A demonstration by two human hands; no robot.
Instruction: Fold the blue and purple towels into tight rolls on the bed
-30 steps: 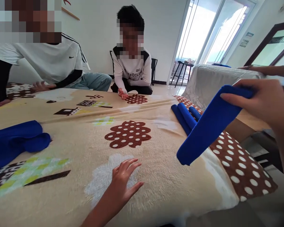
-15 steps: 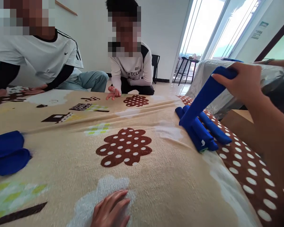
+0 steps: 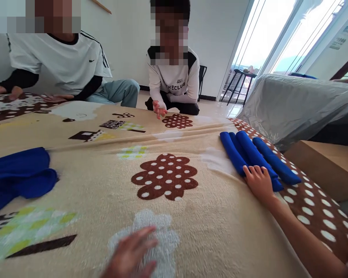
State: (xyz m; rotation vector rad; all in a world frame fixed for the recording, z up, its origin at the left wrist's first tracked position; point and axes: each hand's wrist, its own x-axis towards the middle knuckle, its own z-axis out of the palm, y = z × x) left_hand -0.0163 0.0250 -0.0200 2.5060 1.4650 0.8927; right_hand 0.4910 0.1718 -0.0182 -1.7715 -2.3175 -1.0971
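Landmark: large dotted brown flower (image 3: 164, 177) on the beige blanket (image 3: 220, 224)
Blue rolls (image 3: 251, 154): right of the flower, side by side, the outermost set slightly apart
Right hand (image 3: 259, 182): right of the flower, fingers bent over the rolls' near ends; cannot tell whether it grips
Left hand (image 3: 129, 253): on the near side of the flower, blurred, empty, fingers loosely spread
Blue cloth (image 3: 20, 170): left of the flower, folded over

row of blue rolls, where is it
On the right of the head view, the row of blue rolls lies partly on the blanket's dotted border, with the right hand at its near end.
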